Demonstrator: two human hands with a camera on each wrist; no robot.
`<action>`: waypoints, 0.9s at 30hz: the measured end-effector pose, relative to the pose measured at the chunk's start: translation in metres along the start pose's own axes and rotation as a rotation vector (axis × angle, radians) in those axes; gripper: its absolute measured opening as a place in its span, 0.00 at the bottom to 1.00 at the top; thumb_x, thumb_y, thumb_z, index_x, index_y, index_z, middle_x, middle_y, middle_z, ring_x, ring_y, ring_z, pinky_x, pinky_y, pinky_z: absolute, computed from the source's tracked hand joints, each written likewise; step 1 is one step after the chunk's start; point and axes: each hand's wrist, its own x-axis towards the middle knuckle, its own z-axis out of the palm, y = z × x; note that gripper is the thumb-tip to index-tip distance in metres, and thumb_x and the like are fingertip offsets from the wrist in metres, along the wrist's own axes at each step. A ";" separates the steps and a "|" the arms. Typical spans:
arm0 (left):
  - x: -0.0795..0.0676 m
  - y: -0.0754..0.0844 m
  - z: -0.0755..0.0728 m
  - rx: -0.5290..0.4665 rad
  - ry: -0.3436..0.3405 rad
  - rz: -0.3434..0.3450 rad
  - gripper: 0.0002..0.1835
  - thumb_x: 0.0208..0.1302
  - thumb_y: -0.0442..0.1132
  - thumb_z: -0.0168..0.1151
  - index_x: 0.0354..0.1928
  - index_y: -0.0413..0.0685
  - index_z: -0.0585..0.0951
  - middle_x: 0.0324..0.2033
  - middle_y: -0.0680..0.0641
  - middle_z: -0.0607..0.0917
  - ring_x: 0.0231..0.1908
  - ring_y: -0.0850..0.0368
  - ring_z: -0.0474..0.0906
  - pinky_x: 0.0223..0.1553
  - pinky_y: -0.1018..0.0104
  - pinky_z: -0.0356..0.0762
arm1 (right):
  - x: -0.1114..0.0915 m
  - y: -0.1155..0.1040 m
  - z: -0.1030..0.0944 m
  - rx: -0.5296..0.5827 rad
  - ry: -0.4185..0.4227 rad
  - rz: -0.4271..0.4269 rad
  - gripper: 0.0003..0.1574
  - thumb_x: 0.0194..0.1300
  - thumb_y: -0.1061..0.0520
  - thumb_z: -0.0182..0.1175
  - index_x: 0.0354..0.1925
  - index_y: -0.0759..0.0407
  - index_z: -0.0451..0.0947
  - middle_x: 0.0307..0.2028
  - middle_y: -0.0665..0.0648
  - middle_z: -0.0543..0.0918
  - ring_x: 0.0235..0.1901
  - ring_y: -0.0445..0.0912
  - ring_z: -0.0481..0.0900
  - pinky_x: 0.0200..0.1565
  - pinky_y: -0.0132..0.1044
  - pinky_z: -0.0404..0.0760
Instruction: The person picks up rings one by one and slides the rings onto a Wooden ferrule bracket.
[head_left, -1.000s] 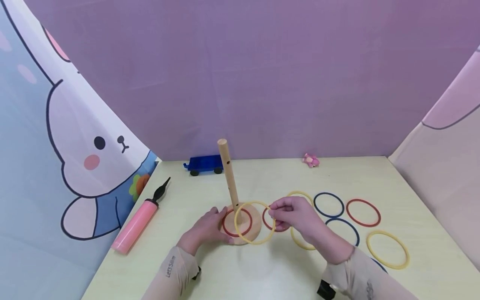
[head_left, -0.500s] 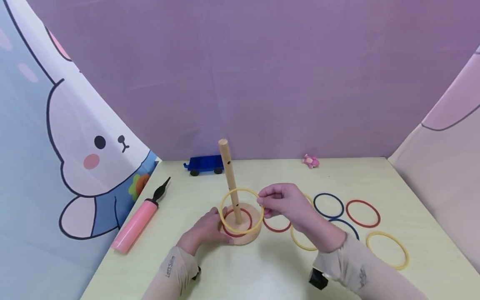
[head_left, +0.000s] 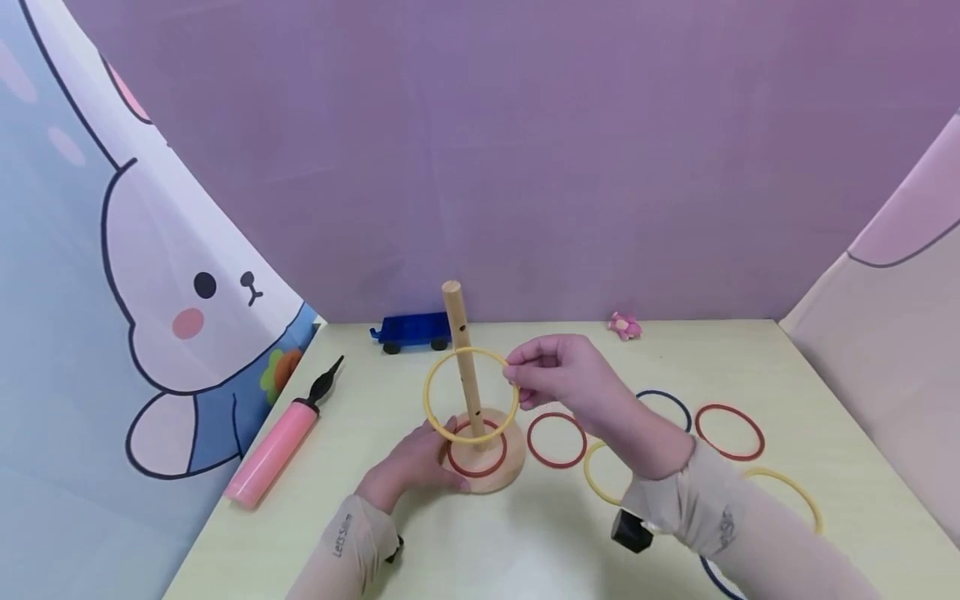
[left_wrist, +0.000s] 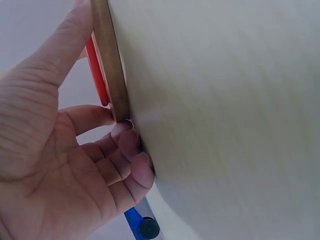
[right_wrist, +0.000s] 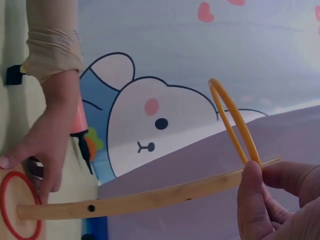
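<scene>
A wooden peg stand rises from a round base, with a red ring lying on the base around the post. My left hand grips the base's left edge between thumb and fingers; the left wrist view shows its thumb on the edge. Between thumb and forefinger, my right hand pinches a yellow ring by its right side. That ring is held up in front of the post in the head view. In the right wrist view the yellow ring tilts beside the post's upper part.
Several rings lie to the right, among them a red ring, another red ring and a blue ring. A pink pump lies left. At the back are a blue toy cart and a small pink toy.
My right hand has lifted the yellow ring up and to the left, from beside the base to the post's mid-height in the head view. The left hand stays on the base.
</scene>
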 end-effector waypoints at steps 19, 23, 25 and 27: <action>-0.002 0.001 -0.002 0.079 -0.013 -0.014 0.62 0.38 0.67 0.76 0.75 0.54 0.59 0.51 0.45 0.71 0.49 0.50 0.70 0.53 0.48 0.71 | 0.006 -0.047 -0.004 0.011 0.027 -0.085 0.12 0.63 0.67 0.63 0.43 0.73 0.78 0.27 0.57 0.81 0.23 0.45 0.80 0.34 0.42 0.83; -0.003 0.002 -0.002 0.065 -0.022 -0.018 0.61 0.38 0.67 0.76 0.75 0.54 0.59 0.53 0.44 0.71 0.51 0.48 0.70 0.55 0.46 0.70 | 0.007 -0.054 -0.004 0.009 0.038 -0.109 0.12 0.63 0.67 0.63 0.44 0.73 0.78 0.27 0.57 0.82 0.23 0.45 0.81 0.35 0.42 0.84; -0.003 0.003 -0.003 0.060 -0.024 -0.018 0.61 0.39 0.66 0.76 0.75 0.53 0.59 0.53 0.44 0.71 0.51 0.48 0.70 0.55 0.46 0.70 | 0.009 -0.057 -0.005 0.014 0.043 -0.120 0.12 0.63 0.67 0.63 0.44 0.73 0.78 0.28 0.57 0.82 0.23 0.45 0.81 0.35 0.42 0.84; -0.002 0.003 -0.003 0.058 -0.022 -0.018 0.61 0.39 0.66 0.76 0.75 0.53 0.59 0.52 0.44 0.71 0.50 0.48 0.70 0.54 0.46 0.70 | 0.011 -0.059 -0.005 0.022 0.051 -0.131 0.12 0.63 0.67 0.63 0.45 0.74 0.77 0.28 0.56 0.83 0.23 0.45 0.81 0.35 0.42 0.84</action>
